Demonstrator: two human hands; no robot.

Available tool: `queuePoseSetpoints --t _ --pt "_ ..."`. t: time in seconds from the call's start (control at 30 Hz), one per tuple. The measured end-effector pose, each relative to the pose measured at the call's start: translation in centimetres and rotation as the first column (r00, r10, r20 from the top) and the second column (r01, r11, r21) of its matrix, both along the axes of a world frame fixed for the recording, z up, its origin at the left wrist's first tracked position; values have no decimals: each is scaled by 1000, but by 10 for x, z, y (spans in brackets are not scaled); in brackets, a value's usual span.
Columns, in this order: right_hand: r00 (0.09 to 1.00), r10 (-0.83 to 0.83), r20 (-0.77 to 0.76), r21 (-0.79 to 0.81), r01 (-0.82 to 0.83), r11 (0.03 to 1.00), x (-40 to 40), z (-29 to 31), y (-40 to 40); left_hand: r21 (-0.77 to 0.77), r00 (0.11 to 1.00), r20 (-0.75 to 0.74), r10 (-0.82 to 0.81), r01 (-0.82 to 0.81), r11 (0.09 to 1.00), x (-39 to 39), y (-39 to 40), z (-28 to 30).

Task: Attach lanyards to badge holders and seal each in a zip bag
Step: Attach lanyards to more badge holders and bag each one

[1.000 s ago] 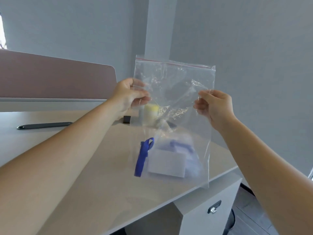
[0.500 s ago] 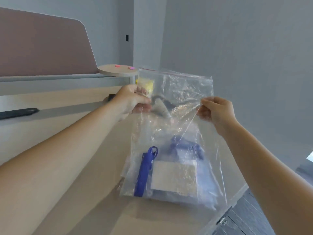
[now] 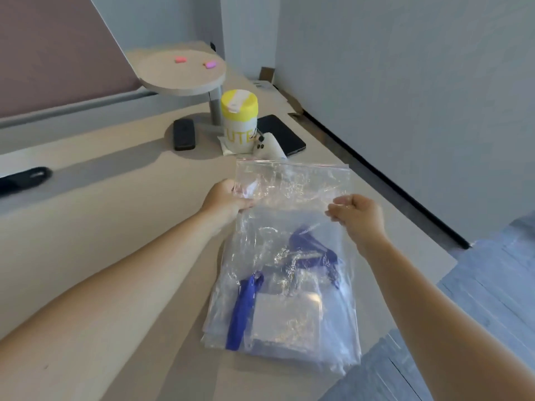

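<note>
A clear zip bag with a red seal line along its top lies low over the desk. My left hand pinches its left edge and my right hand pinches its right edge, both just below the seal. Inside it a badge holder with a white card sits beside a blue lanyard. More clear bags lie stacked underneath, and another blue lanyard shows through the plastic.
Beyond the bag stand a yellow-lidded wipes canister, a black phone, a small white device and a black remote. A round raised shelf carries two pink bits. The desk's right edge drops to the floor.
Both hands have lowered the bag from upright in the air down onto the stack on the desk. The view has tipped downward, bringing the canister, phone and remote into sight.
</note>
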State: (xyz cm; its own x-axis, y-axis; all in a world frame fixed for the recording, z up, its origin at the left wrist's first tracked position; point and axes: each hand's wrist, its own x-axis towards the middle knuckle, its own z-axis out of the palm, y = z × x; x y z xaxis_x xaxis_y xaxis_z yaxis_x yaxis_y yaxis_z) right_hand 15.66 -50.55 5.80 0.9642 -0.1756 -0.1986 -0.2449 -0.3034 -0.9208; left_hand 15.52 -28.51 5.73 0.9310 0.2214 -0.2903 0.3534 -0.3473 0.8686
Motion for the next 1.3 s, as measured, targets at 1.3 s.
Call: queuePoseSetpoints --t 1.3 --pt "972 180 -148 391 -110 914 7 -36 -21 -265 996 -70 -58 38 964 6 -9 -46"
